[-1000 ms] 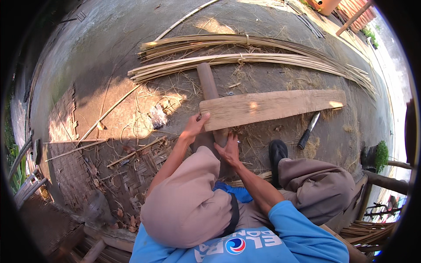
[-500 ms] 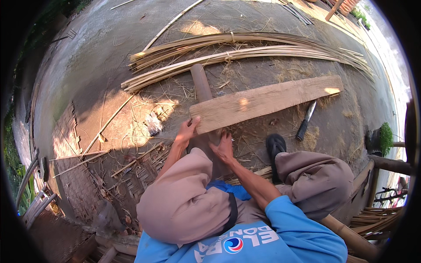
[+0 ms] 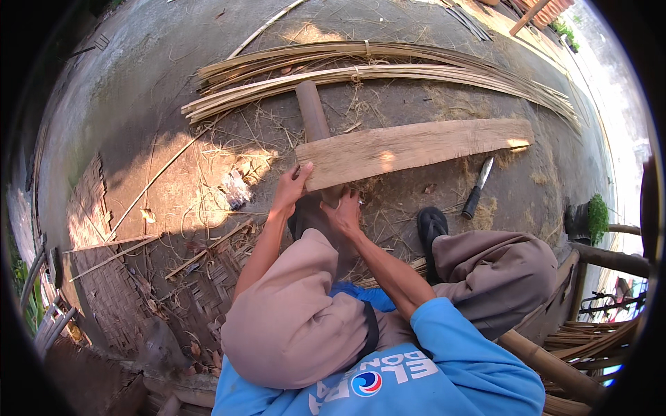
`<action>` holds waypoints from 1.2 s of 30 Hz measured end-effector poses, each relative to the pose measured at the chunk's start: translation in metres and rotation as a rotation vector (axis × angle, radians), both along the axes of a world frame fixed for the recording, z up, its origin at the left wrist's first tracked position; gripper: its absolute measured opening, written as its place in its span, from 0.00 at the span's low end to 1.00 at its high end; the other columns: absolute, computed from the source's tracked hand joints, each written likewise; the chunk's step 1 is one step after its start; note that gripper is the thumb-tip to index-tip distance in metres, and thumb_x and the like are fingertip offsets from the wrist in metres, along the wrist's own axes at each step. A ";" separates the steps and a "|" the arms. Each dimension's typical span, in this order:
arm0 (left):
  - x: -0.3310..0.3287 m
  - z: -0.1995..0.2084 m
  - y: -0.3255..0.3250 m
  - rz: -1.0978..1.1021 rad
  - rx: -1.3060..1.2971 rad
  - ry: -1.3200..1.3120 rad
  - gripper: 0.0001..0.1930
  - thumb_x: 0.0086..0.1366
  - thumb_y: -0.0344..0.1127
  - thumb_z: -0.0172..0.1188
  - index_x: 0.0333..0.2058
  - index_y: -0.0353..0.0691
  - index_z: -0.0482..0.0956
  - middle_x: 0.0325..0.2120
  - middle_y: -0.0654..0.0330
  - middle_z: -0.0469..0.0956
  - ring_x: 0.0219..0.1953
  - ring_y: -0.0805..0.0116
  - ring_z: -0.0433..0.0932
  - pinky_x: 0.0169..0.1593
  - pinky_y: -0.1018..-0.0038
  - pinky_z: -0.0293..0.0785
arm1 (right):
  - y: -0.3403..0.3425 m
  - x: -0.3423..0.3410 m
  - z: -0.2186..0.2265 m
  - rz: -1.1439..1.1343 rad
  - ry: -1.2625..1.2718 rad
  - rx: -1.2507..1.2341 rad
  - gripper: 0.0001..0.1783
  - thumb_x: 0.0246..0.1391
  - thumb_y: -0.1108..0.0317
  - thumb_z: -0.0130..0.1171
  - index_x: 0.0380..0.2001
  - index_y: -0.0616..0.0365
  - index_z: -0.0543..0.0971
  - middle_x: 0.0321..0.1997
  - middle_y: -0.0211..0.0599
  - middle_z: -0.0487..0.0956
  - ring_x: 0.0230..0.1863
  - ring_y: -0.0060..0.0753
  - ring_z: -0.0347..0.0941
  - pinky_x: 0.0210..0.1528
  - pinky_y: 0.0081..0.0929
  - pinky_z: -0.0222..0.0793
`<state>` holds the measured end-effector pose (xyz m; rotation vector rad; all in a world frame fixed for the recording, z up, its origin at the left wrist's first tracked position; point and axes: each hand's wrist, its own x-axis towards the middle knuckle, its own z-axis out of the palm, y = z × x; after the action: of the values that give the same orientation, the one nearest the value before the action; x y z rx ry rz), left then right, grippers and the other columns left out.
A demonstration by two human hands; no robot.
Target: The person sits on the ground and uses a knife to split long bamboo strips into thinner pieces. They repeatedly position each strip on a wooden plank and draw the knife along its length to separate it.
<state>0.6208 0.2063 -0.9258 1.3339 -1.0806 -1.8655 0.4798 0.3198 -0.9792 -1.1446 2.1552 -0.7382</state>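
A long flat wooden plank [image 3: 423,147] lies slantwise before me, its left end resting across a smooth brown pole [image 3: 313,114]. My left hand [image 3: 288,191] is closed on the plank's left end, fingers at its edge. Below the plank's near edge, my right hand [image 3: 343,213] lies over the pole with its thumb and fingers spread; the fingertips reach close to the plank. A little tuft of fibre sits beside those fingertips. The pole's near part runs back between my legs and is partly hidden by my right arm and knee.
Beyond the plank lie two tied bundles of split bamboo strips [image 3: 416,73]. A knife with a black handle [image 3: 479,191] rests on the ground at right, near my sandalled foot [image 3: 431,232]. Woven matting [image 3: 114,277] and loose strips lie at left. A potted plant [image 3: 596,218] stands far right.
The view has shifted slightly, so the whole scene sits a bit higher and further left. Both hands keep nearly the same places at the plank and pole.
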 end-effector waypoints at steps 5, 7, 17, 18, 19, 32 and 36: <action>-0.004 0.003 0.008 0.044 -0.032 0.040 0.31 0.68 0.56 0.66 0.54 0.32 0.79 0.34 0.64 0.80 0.32 0.80 0.77 0.32 0.79 0.73 | 0.003 -0.004 0.003 0.087 0.064 0.085 0.50 0.44 0.44 0.74 0.62 0.68 0.67 0.58 0.66 0.70 0.58 0.69 0.72 0.58 0.54 0.72; -0.002 0.000 0.006 0.002 -0.023 -0.006 0.32 0.67 0.57 0.66 0.55 0.32 0.78 0.34 0.64 0.80 0.32 0.80 0.77 0.32 0.78 0.73 | -0.012 -0.027 0.015 0.329 0.108 0.279 0.47 0.45 0.41 0.73 0.57 0.70 0.73 0.54 0.63 0.76 0.55 0.65 0.76 0.55 0.52 0.74; -0.015 -0.010 0.007 0.063 -0.035 -0.020 0.40 0.67 0.59 0.66 0.66 0.36 0.67 0.40 0.61 0.80 0.32 0.76 0.76 0.35 0.76 0.78 | -0.139 -0.178 0.273 0.745 0.220 1.011 0.27 0.62 0.47 0.62 0.45 0.64 0.83 0.44 0.44 0.86 0.45 0.38 0.85 0.45 0.36 0.85; -0.012 -0.009 0.007 0.089 -0.042 -0.039 0.43 0.66 0.59 0.66 0.68 0.35 0.63 0.38 0.59 0.80 0.30 0.76 0.75 0.35 0.75 0.79 | -0.139 -0.181 0.291 0.781 0.281 0.958 0.27 0.63 0.46 0.61 0.45 0.63 0.83 0.45 0.44 0.86 0.46 0.37 0.84 0.45 0.36 0.85; -0.008 -0.013 0.004 0.114 -0.030 -0.042 0.44 0.67 0.59 0.66 0.69 0.35 0.62 0.39 0.59 0.79 0.31 0.76 0.75 0.35 0.75 0.78 | -0.139 -0.185 0.309 0.822 0.352 0.900 0.27 0.63 0.45 0.59 0.46 0.62 0.84 0.46 0.43 0.85 0.48 0.37 0.83 0.44 0.35 0.85; 0.091 -0.019 0.125 -0.186 0.216 -0.141 0.25 0.71 0.49 0.65 0.57 0.36 0.76 0.39 0.61 0.83 0.36 0.73 0.80 0.46 0.71 0.77 | 0.056 -0.377 0.107 -0.007 0.485 0.403 0.34 0.62 0.46 0.61 0.63 0.57 0.71 0.59 0.60 0.75 0.58 0.60 0.76 0.58 0.52 0.72; 0.086 0.028 0.161 -0.178 0.319 -0.124 0.24 0.70 0.48 0.65 0.56 0.36 0.77 0.38 0.61 0.83 0.36 0.73 0.80 0.45 0.71 0.77 | 0.104 -0.387 0.025 -0.406 0.470 0.460 0.45 0.63 0.49 0.58 0.74 0.60 0.51 0.66 0.68 0.60 0.62 0.73 0.68 0.59 0.63 0.68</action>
<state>0.7069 0.3668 -0.8975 1.5935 -1.0210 -2.1814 0.0933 0.4234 -0.9545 -0.6861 2.8034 -0.1009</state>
